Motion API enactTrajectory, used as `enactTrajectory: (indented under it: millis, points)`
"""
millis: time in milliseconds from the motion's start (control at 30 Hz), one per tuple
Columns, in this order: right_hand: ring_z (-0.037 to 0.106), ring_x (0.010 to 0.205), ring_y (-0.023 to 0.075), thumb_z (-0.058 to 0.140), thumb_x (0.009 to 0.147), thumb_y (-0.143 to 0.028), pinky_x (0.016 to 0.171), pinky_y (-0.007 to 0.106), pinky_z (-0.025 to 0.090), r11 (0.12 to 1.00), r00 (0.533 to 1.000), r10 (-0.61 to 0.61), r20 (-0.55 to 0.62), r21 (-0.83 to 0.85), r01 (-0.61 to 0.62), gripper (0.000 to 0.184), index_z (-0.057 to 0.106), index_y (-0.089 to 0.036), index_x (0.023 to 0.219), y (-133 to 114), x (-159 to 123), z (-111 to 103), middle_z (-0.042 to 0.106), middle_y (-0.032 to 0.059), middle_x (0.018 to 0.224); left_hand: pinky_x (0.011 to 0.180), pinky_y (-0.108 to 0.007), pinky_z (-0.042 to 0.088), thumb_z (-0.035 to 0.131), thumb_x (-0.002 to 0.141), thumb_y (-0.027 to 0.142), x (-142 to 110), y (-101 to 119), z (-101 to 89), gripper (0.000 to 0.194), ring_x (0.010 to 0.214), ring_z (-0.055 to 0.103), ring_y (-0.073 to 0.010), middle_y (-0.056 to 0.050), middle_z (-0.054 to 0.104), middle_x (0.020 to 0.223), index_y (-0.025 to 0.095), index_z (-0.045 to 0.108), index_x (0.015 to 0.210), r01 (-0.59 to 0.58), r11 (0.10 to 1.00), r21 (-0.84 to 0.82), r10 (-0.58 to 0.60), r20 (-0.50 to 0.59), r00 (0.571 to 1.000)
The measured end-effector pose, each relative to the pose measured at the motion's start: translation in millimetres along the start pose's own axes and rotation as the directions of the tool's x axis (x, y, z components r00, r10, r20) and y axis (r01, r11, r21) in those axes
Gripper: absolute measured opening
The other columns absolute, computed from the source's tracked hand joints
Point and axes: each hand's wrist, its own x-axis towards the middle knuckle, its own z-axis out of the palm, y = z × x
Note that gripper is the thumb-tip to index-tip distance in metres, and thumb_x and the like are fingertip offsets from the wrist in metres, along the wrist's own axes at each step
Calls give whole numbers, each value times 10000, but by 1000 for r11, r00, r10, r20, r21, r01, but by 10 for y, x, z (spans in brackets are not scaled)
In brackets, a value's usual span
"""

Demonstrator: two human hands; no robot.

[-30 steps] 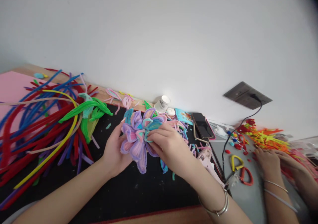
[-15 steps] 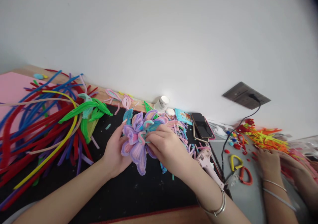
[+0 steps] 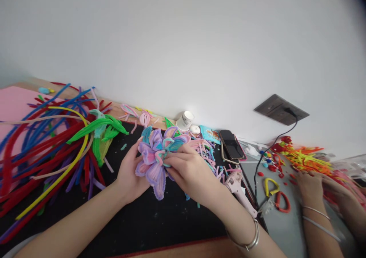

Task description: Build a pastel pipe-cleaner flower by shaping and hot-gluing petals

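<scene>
"Hands first: how are they set?"

"Left hand (image 3: 130, 174) curls around the side of the fuzzy flower (image 3: 158, 181), its fingers partly hidden behind the petals. Right hand (image 3: 191, 170) is closed narrow, fingertips pinching at the flower's centre, beside a small pink curl (image 3: 159, 158). Both hold it up over the black mat (image 3: 154, 220) on the desk (image 3: 203, 246)."

"What might go wrong?"

"Pinching or twisting too hard could bend petals or work one loose, I'd judge, since they look soft and crowd together. A slack left hand might let the whole bloom turn. And the right forearm lies close to the glue gun (image 3: 241, 195), so a careless sideways sweep could knock it. Whether it's hot, I can't tell."

"Give me the counts."

"One flower, one glue gun, one paper cup (image 3: 185, 121), one white case (image 3: 195, 129), one blue packet (image 3: 210, 134), one dark-screened phone (image 3: 232, 144), and one cutting tool (image 3: 267, 206) with a yellow and a red handle. One cord (image 3: 255, 178) runs from one wall plate (image 3: 281, 110). Another person's two hands (image 3: 309, 183) are at the far right. The coloured stems (image 3: 68, 143) overlap too much to count."
</scene>
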Motion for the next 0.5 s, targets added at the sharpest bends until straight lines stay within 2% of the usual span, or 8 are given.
enactTrajectory:
  millis: [100,167,233,300,333,400,467,500]
  points:
    - [561,1021,219,515,884,-100,946,381,432,996,1000,28,10,82,-29,314,610,-156,1179,-83,-84,-150,684,77,1120,675,-395,572,386,923,420,3,30,-20,427,435,558,-169,-16,581,475,168,668,724,-13,1000,-19,14,43,999]
    - [526,1137,237,573,846,-115,1016,412,400,989,998,62,0,134,-61,424,567,-180,1265,-132,-178,-272,620,77,1265,683,-401,572,429,901,424,0,41,-15,379,501,608,-199,-30,615,516,176,667,740,-9,1000,-28,11,54,998]
    - [519,1179,241,602,835,-140,1036,423,392,973,993,104,-45,210,-93,406,595,-218,1233,-154,-293,-386,603,67,1293,686,-405,572,467,877,433,-5,47,-5,344,603,658,-238,-49,655,581,181,667,755,-8,1000,-20,9,53,999]
    - [573,1111,224,569,865,-157,976,390,440,938,963,214,-166,309,-155,200,675,-234,1016,-131,-412,-467,657,55,1188,675,-395,573,481,871,435,-9,53,3,334,639,670,-244,-52,675,619,187,657,731,-27,999,-17,28,42,999]
    - [606,1042,213,550,882,-171,919,361,469,909,921,301,-247,366,-199,136,676,-224,876,-99,-465,-487,684,53,1099,657,-381,572,482,873,442,-12,57,5,342,621,665,-234,-48,675,619,188,653,720,-37,999,-15,37,34,999]
    - [639,847,185,540,901,-241,761,299,502,821,773,504,-384,491,-291,227,608,-199,689,1,-545,-475,695,51,892,608,-345,564,474,883,462,-22,68,8,369,541,632,-200,-33,654,581,189,648,708,-45,999,-17,45,25,999]
    - [605,692,156,568,887,-343,613,253,482,705,633,662,-402,620,-343,244,589,-187,700,126,-570,-393,658,41,770,567,-312,547,459,895,478,-37,78,10,399,483,595,-173,-21,618,528,187,643,694,-25,1000,-11,25,22,999]
    - [587,654,146,585,870,-385,559,238,466,645,607,709,-360,680,-349,227,601,-183,767,184,-559,-330,648,39,774,556,-305,539,447,897,495,-45,79,11,421,478,590,-171,-21,608,515,186,642,687,-4,1000,1,4,26,1000]
